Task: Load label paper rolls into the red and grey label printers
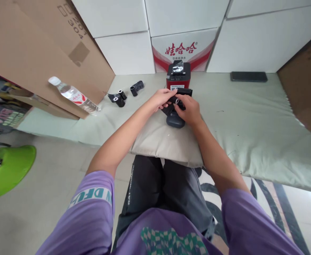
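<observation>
My left hand (pixel 161 98) and my right hand (pixel 190 109) meet over the padded surface, both closed on a black film roll (pixel 174 100) with a white core. My fingers cover much of the roll, and a dark flap of film hangs below it. Just behind my hands stands a small red and black printer (pixel 178 78) with shiny black film (pixel 178 67) on top. A flat black piece (pixel 185 91) shows between the printer and my right fingers; its kind is unclear. Under my hands lies a dark rounded object (pixel 175 120), partly hidden.
Several black film rolls (pixel 119 102) lie to the left, some with loose film. A water bottle (pixel 74 95) leans near a large cardboard box (pixel 51 46). A dark phone (pixel 248 76) lies at the back right. White cartons (pixel 125 53) line the back.
</observation>
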Demonstrator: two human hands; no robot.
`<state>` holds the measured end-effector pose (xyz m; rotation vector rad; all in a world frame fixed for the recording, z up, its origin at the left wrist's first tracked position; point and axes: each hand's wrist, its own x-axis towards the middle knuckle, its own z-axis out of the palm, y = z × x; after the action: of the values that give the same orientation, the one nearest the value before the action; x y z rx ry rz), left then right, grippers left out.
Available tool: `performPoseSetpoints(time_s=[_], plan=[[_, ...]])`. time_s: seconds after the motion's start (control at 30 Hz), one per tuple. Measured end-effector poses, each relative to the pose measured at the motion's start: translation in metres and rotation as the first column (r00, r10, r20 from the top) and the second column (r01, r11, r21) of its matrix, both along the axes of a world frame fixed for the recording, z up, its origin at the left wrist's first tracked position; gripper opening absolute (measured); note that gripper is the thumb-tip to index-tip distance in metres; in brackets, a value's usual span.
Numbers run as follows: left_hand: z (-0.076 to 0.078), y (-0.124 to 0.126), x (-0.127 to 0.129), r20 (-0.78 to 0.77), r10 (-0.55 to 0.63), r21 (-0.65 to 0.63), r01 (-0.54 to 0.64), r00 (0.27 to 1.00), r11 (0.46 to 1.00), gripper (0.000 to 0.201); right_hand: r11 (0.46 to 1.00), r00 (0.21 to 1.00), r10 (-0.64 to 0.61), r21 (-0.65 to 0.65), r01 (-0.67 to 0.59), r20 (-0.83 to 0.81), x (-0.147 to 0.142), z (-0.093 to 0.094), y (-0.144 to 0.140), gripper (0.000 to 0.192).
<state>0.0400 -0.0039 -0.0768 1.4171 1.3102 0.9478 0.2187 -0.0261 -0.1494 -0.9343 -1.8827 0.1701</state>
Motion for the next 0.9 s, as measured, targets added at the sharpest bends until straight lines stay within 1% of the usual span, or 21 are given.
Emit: performPoseSetpoints(time_s=[0.07,0.13,0.2,0.27,0.3,0.37,0.43,0.5,0.57,0.63,0.73,0.83,0.9], plan=[[0.008,-0.005,-0.007,-0.132,0.003,0.015,-0.001,0.991,1.0,0.04,0.999,0.996,-0.017,-0.032,0.014,-0.084,0.001,0.0,0.001,0.04],[0.018,-0.011,-0.014,-0.183,-0.035,0.08,0.05,0.982,0.996,0.032,0.996,0.982,-0.017,-0.09,0.0,-0.188,0.0,0.003,0.002,0.041],[0.025,-0.016,-0.02,-0.169,-0.094,0.152,0.12,0.981,0.981,0.022,0.987,0.958,0.002,-0.156,-0.049,-0.286,0.0,0.008,0.002,0.045],[0.025,-0.019,-0.024,-0.127,-0.14,0.184,0.162,0.982,0.97,0.017,0.971,0.937,0.031,-0.211,-0.111,-0.347,0.0,0.012,0.002,0.047],[0.022,-0.019,-0.024,-0.1,-0.152,0.179,0.168,0.983,0.969,0.018,0.962,0.932,0.05,-0.235,-0.142,-0.358,0.002,0.013,0.002,0.046],[0.015,-0.018,-0.023,-0.039,-0.162,0.132,0.166,0.986,0.977,0.022,0.941,0.932,0.089,-0.276,-0.194,-0.352,0.006,0.014,0.001,0.042],[0.006,-0.016,-0.02,0.014,-0.18,0.065,0.179,0.984,0.982,0.026,0.932,0.94,0.099,-0.302,-0.202,-0.325,0.013,0.011,-0.001,0.036],[-0.004,-0.011,-0.016,0.017,-0.216,0.033,0.216,0.976,0.976,0.027,0.94,0.959,0.072,-0.304,-0.157,-0.275,0.02,0.005,-0.002,0.029],[-0.012,-0.005,-0.012,-0.038,-0.26,0.041,0.262,0.965,0.964,0.025,0.959,0.984,0.033,-0.272,-0.081,-0.173,0.027,-0.001,-0.001,0.024],[-0.017,0.002,-0.009,-0.124,-0.297,0.063,0.306,0.947,0.95,0.021,0.977,1.0,0.004,-0.214,-0.01,-0.03,0.033,-0.005,0.001,0.02],[-0.02,0.009,-0.007,-0.246,-0.335,0.09,0.365,0.91,0.927,0.02,0.99,0.99,-0.032,-0.128,0.05,0.14,0.039,-0.008,0.005,0.018],[-0.017,0.009,-0.005,-0.353,-0.322,0.142,0.391,0.879,0.91,0.023,0.993,0.98,-0.058,-0.093,0.077,0.192,0.042,-0.008,0.008,0.021],[-0.015,0.006,-0.005,-0.375,-0.303,0.181,0.39,0.876,0.903,0.027,0.991,0.981,-0.062,-0.102,0.082,0.186,0.043,-0.007,0.008,0.022]])
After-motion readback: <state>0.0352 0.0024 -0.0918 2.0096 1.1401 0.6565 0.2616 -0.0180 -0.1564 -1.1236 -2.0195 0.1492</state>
